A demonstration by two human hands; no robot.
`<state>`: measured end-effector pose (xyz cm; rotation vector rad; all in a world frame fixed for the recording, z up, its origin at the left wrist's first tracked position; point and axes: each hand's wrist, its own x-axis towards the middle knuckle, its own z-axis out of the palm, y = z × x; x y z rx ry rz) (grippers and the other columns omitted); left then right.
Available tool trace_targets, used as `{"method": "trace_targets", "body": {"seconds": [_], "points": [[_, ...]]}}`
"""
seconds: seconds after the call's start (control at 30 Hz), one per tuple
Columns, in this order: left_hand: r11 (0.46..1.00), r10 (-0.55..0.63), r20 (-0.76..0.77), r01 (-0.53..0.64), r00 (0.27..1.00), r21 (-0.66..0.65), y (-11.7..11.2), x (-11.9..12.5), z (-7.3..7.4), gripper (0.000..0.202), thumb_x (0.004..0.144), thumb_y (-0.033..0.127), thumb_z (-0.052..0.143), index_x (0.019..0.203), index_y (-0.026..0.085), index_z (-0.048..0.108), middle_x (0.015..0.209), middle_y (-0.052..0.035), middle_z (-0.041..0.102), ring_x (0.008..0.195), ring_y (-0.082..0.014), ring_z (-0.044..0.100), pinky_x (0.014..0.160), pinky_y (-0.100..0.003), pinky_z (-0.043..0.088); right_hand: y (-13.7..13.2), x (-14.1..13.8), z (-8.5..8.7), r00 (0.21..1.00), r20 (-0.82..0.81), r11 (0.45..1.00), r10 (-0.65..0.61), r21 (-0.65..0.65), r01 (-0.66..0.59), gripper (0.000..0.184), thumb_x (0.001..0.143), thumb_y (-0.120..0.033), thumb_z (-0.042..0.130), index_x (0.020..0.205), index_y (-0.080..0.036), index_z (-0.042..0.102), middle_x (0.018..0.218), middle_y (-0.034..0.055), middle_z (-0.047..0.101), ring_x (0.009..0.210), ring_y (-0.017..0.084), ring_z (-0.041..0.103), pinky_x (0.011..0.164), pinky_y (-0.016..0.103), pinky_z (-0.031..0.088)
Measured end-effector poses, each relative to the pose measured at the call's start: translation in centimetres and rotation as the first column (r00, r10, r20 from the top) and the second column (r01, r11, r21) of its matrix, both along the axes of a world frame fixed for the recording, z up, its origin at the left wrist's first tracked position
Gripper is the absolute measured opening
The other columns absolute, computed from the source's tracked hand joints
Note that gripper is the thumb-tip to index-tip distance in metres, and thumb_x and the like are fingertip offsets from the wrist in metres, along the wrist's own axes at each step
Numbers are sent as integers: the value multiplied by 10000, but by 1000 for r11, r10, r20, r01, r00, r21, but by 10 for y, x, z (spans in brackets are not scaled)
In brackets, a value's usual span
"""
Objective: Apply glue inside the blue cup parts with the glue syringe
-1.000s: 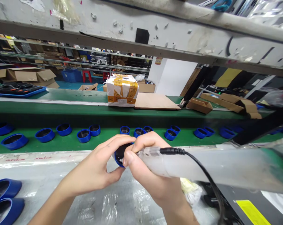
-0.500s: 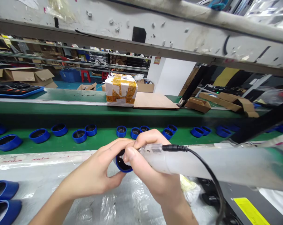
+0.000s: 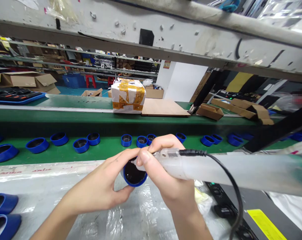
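Between the fingers and thumb of my left hand (image 3: 101,186) is a round blue-rimmed cup (image 3: 135,179), tilted so its dark inside faces me. My right hand (image 3: 169,173) is closed around the front of a large translucent glue syringe (image 3: 208,170), with a black cable (image 3: 230,180) running from a clear clip near its front. The syringe's narrow tip points into the cup, close to the inner wall at its upper left. I cannot make out whether the tip touches the wall. Part of the cup's upper edge is hidden behind my fingers.
Several like blue cups (image 3: 81,145) stand on the green conveyor belt (image 3: 63,156) ahead. Two more cups (image 3: 6,226) sit at lower left on the plastic-covered bench (image 3: 91,223). A dark control box (image 3: 240,213) with knobs lies at right. A white beam (image 3: 103,23) crosses above.
My right hand and the syringe have shifted slightly right, uncovering more of the cup's dark inside. My left hand keeps its hold on the cup.
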<state>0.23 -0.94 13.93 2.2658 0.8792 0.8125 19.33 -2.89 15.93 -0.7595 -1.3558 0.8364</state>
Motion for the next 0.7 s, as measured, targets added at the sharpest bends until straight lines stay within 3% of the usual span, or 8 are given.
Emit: {"method": "trace_targets", "body": {"seconds": [0.33,0.53,0.7], "points": [[999,-13,21,12,1000,42,2,-3,-3,866,895,101,719,1662,380,429,1664,-72,614,1485,-327,648,1244,-492,554,0,4,3,998,-60,1000,-18,21,19,155,974,-193,772,923,-295,667,792,-38,744,730,173,732,682,313,575],[999,-21,19,20,1000,35,0,-5,-1,876,905,106,713,1660,423,402,1693,-31,588,1502,-297,632,1252,-471,542,4,3,6,997,-43,998,-61,-12,61,159,978,-242,776,902,-283,642,753,-43,713,627,160,674,631,311,562],[998,62,82,-62,995,-1,7,-2,-3,783,876,133,743,1580,363,490,1591,-48,674,1451,-279,667,1238,-450,536,4,7,5,996,-82,999,-43,8,44,176,973,-203,774,1027,-308,642,785,-57,756,686,176,732,681,316,579]]}}
